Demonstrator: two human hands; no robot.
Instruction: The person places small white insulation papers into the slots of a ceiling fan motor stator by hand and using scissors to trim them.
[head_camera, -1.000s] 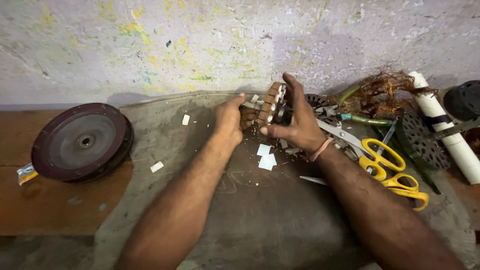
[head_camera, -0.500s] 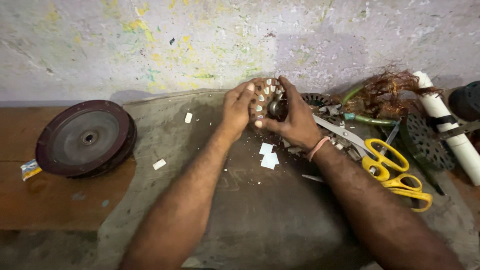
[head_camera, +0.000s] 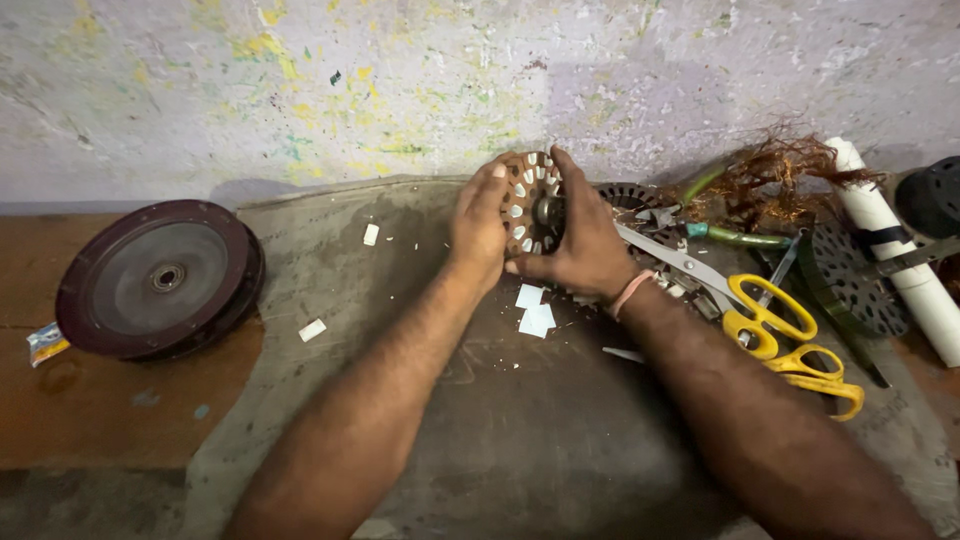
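Observation:
Both hands hold a round slotted metal stator core (head_camera: 528, 200), brown with white paper slips in its slots, tilted up on edge above a grey cloth (head_camera: 400, 400). My left hand (head_camera: 480, 225) grips its left rim with the fingers over the top. Cupping the right side is my right hand (head_camera: 580, 240), thumb near the centre shaft. A pink band circles the right wrist. Small white paper pieces (head_camera: 534, 310) lie on the cloth just below the hands.
A dark round motor cover (head_camera: 160, 278) lies at left on the brown bench. Yellow-handled scissors (head_camera: 780, 325), tangled copper wire (head_camera: 770, 185), a white pipe (head_camera: 895, 250), black perforated discs (head_camera: 850, 275) and green-handled tools crowd the right. A stained wall stands behind.
The core has been turned from side-on to face the camera, and both hands have closed in around its rim. The view has shifted slightly.

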